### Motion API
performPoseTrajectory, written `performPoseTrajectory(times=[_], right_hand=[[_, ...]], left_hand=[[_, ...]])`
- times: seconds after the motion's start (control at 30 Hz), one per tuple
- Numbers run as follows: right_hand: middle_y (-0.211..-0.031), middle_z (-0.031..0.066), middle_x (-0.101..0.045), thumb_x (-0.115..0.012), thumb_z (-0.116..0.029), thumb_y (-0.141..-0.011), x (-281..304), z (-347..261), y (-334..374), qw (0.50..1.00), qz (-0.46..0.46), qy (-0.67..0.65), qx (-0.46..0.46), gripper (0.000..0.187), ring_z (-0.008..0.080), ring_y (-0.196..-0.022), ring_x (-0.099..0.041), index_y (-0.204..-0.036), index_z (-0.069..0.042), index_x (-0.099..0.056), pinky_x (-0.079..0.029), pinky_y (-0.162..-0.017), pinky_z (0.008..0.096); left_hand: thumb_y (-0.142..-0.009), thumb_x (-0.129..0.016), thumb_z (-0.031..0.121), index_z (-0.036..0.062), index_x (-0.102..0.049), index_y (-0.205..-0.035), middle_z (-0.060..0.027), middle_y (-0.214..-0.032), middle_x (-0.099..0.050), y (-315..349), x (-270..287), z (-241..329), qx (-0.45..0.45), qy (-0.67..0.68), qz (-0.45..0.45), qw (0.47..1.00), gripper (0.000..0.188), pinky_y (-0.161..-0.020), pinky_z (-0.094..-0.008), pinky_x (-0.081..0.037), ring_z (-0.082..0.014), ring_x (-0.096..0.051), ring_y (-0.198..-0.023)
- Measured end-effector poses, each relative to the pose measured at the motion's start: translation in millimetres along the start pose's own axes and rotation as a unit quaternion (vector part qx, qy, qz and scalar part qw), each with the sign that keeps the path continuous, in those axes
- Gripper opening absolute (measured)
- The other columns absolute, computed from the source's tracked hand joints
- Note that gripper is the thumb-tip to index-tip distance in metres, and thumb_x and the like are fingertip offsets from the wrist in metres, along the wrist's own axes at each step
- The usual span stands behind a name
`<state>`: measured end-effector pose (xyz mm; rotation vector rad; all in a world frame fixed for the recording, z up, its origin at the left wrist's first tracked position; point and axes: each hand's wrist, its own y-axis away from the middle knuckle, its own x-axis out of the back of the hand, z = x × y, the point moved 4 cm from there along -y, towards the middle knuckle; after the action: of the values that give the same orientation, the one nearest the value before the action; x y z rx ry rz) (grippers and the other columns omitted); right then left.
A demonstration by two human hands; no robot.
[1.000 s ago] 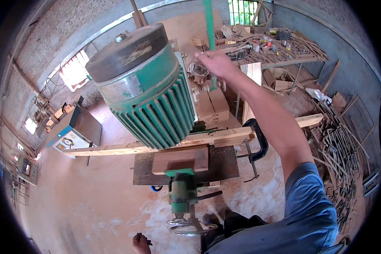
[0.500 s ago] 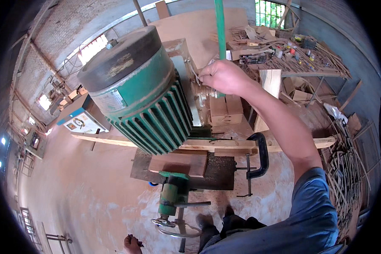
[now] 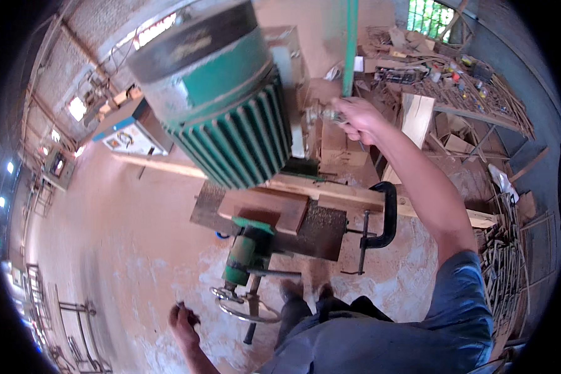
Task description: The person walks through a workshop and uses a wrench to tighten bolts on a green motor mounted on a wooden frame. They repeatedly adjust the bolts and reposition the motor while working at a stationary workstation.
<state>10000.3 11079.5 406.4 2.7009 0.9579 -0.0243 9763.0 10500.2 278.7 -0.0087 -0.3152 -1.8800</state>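
Note:
A large green motor (image 3: 224,124) with cooling ribs and a black cap fills the upper middle. To its right, my right hand (image 3: 360,119) is closed at the end of a metal fitting (image 3: 320,113) on the machine's side. My left hand (image 3: 184,323) hangs low on the left, fingers curled, with something small and dark at them that I cannot make out. Below the motor, a reddish-brown wooden board (image 3: 265,209) lies on the dark metal table (image 3: 324,237). A black C-clamp (image 3: 389,215) grips the long pale wooden beam (image 3: 349,191) behind it.
Under the table stands a green column with a shiny handwheel (image 3: 249,311). A green upright post (image 3: 351,50) rises behind my right hand. Wood scraps cover the bench (image 3: 480,115) at the back right. A blue-and-white machine cabinet (image 3: 134,131) stands on the left.
My right hand has moved from the motor housing's edge outward to the end of the metal fitting. My left hand has come further into view. The whole view has shifted and tilted.

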Motion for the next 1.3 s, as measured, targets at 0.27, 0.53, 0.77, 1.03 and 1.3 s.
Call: performPoseTrajectory(times=[0.27, 0.53, 0.77, 1.03, 1.3], right_hand=[[-0.066, 0.0026, -0.050, -0.054, -0.031, -0.092, -6.8, 110.6, 64.4, 0.962, -0.038, -0.164, -0.216, 0.022, 0.0119, -0.049, -0.043, -0.092, -0.011, -0.046, -0.033, -0.044, 0.0277], [-0.080, 0.0113, -0.060, -0.050, -0.011, -0.089, -55.8, 133.2, 120.5, 0.975, -0.063, -0.184, -0.109, 0.024, 0.0187, -0.058, -0.058, -0.111, -0.002, -0.045, -0.048, -0.048, 0.0324], [-0.072, 0.0124, -0.059, -0.046, -0.011, -0.093, -53.9, 138.1, 149.7, 0.983, -0.053, -0.142, -0.106, 0.027, 0.0151, -0.046, -0.053, -0.118, 0.000, -0.044, -0.045, -0.039, 0.0268], [-0.077, 0.0092, -0.060, -0.049, -0.014, -0.093, -76.1, 147.6, 129.6, 0.984, -0.078, -0.123, -0.098, 0.025, 0.0116, -0.053, -0.055, -0.113, 0.000, -0.051, -0.045, -0.044, 0.0241], [-0.097, 0.0077, -0.060, -0.051, -0.008, -0.091, -93.6, 165.7, 86.8, 0.991, -0.026, -0.123, 0.040, 0.022, 0.0104, -0.074, -0.056, -0.111, -0.001, -0.059, -0.050, -0.056, 0.0250]], left_hand=[[-0.087, -0.052, 0.010, -0.0025, -0.054, -0.113, -0.0015, -0.072, -0.052, -83.8, -99.6, 51.0, 0.046, 0.070, -0.135, 0.987, 0.028, -0.056, -0.0260, -0.046, -0.0121, -0.052, -0.063], [-0.088, -0.051, 0.005, 0.0004, -0.042, -0.120, -0.0098, -0.078, -0.058, -213.8, -175.3, -18.3, 0.180, 0.216, -0.242, 0.928, 0.034, -0.054, -0.0284, -0.049, -0.0169, -0.058, -0.063], [-0.083, -0.057, 0.019, -0.0005, -0.062, -0.096, -0.0074, -0.072, -0.061, -261.6, -202.1, -22.7, 0.019, -0.159, -0.208, 0.965, 0.024, -0.053, -0.0284, -0.047, -0.0202, -0.059, -0.060], [-0.083, -0.052, 0.029, 0.0129, -0.065, -0.099, -0.0147, -0.092, -0.065, -280.7, -240.0, -20.8, -0.227, -0.520, -0.121, 0.814, 0.026, -0.075, -0.0461, -0.048, -0.0342, -0.061, -0.090], [-0.085, -0.054, 0.036, 0.0050, -0.065, -0.093, -0.0235, -0.091, -0.062, -251.5, -243.3, 19.8, -0.277, -0.494, -0.104, 0.818, 0.034, -0.071, -0.0444, -0.048, -0.0395, -0.060, -0.086]])
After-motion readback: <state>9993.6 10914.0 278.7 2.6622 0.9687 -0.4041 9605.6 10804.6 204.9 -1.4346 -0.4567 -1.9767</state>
